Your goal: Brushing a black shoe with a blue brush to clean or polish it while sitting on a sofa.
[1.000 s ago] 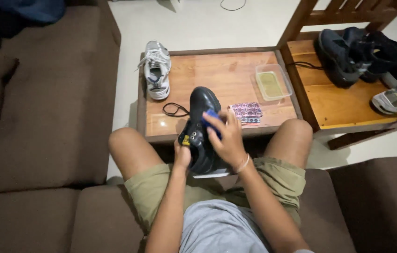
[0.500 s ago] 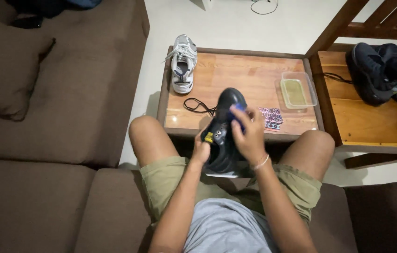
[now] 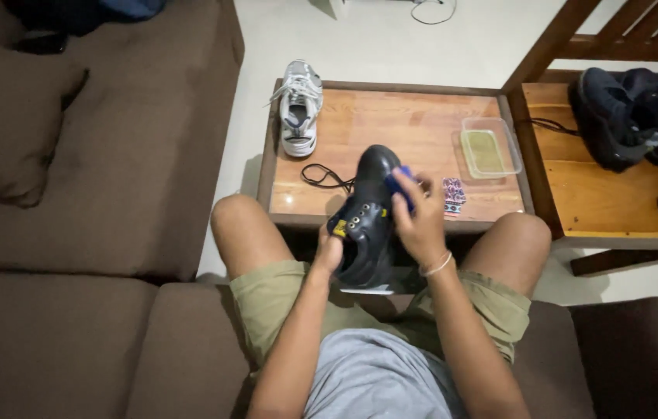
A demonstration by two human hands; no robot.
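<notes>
A black shoe [image 3: 365, 213] is held upright over the person's lap, its toe above the table's [image 3: 391, 128] near edge. The left hand [image 3: 328, 252] is closed around its heel side; the right hand [image 3: 420, 221] presses a small blue object [image 3: 400, 182] against its upper. A black lace [image 3: 321, 177] lies near the near left corner, a white sneaker [image 3: 300, 107] on the left edge, a clear container [image 3: 489, 147] by the right edge.

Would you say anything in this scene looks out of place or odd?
Mildly: a white sneaker lies on the small wooden table, and a loose black lace sits beside the black shoe, whose eyelets are empty. Nothing looks spilled or damaged.
</notes>
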